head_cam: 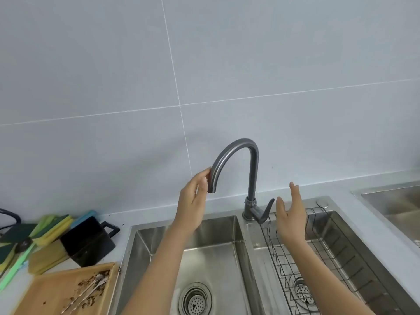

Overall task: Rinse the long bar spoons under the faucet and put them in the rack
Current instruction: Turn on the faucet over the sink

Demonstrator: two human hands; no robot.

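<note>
A grey gooseneck faucet (250, 160) stands between two steel basins, its spout over the left basin (211, 253). My left hand (193, 201) touches the spout's end with thumb and fingers around it. My right hand (292, 214) hovers with straight fingers just right of the faucet lever (268, 211), not touching it. No water runs. Long bar spoons (91, 289) lie on a wooden tray (52, 292) at the lower left, among brown crumbs. A black wire rack (336, 253) sits in the right basin.
A black square cup (88, 242) and a pile of yellow-green sponges (45, 233) sit on the counter left of the sink. Another steel basin (395, 201) shows at the far right. A tiled wall rises behind.
</note>
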